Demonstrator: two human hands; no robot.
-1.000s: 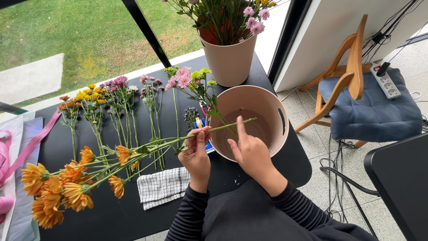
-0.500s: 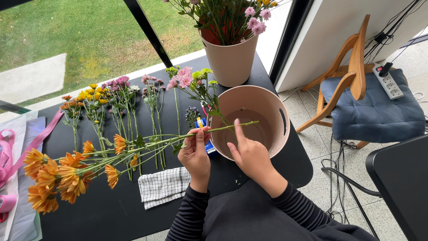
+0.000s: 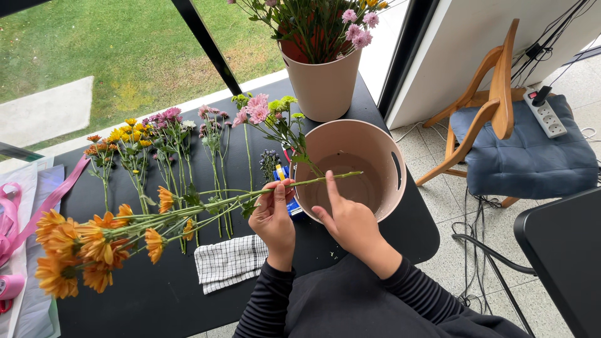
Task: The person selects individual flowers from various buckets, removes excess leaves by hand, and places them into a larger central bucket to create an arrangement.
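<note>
Left hand: the left hand [image 3: 275,216] is closed around a bunch of orange flowers [image 3: 81,247], gripping the green stems [image 3: 250,195] near the middle.
Right hand: the right hand [image 3: 347,219] pinches the cut ends of the same stems, with one finger pointing up over the empty pink bucket [image 3: 382,156].
Flowers: the bunch lies sideways, its orange heads far out to the left above the black table [image 3: 156,300].
Change: the orange heads hang a bit lower and closer to the table edge than a second ago; the hands stay in almost the same spot, so the bunch looks tilted a little.
Nearby: a checked cloth [image 3: 228,261] lies just left of the left hand; more flowers [image 3: 169,144] lie in rows on the table; a full flower pot [image 3: 325,81] stands behind the bucket.
</note>
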